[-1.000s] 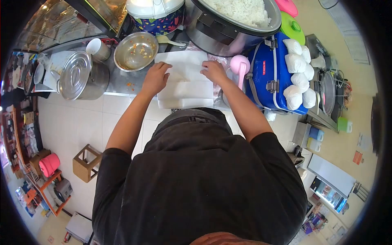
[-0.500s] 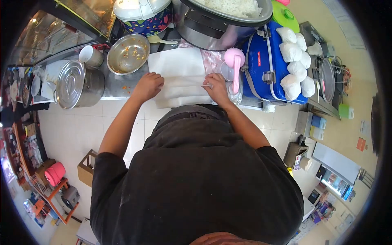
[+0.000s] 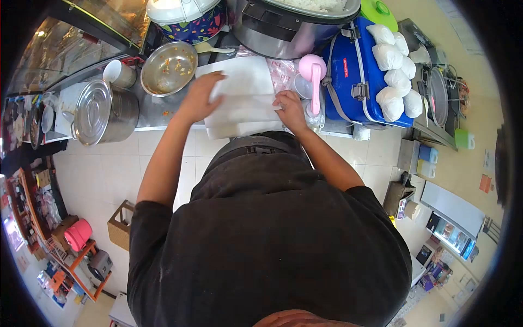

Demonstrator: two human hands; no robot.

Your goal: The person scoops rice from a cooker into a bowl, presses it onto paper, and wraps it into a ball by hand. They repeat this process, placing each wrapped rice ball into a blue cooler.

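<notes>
White paper sheets (image 3: 243,78) lie on the metal counter in front of me, with a crease across them and the near part hanging over the edge. My left hand (image 3: 201,97) is over their left side, fingers stretched out and the thumb apart. At the right edge, my right hand (image 3: 290,110) pinches the paper between closed fingers. Just beyond that hand are a pink-handled scoop (image 3: 315,82) and a clear cup (image 3: 301,86). A steel bowl (image 3: 169,69) with food bits inside stands beyond my left hand.
A large rice cooker (image 3: 289,32) stands behind the paper. Tied white bags (image 3: 396,82) rest on a blue cooler box (image 3: 346,73) at right. To the left are a lidded steel pot (image 3: 117,111) and a white cup (image 3: 119,73). A white spatula (image 3: 213,48) lies behind the bowl.
My left hand has moved forward from the paper's left edge, its curled fingers opening out over the sheets. My right hand keeps its pinch at the right edge.
</notes>
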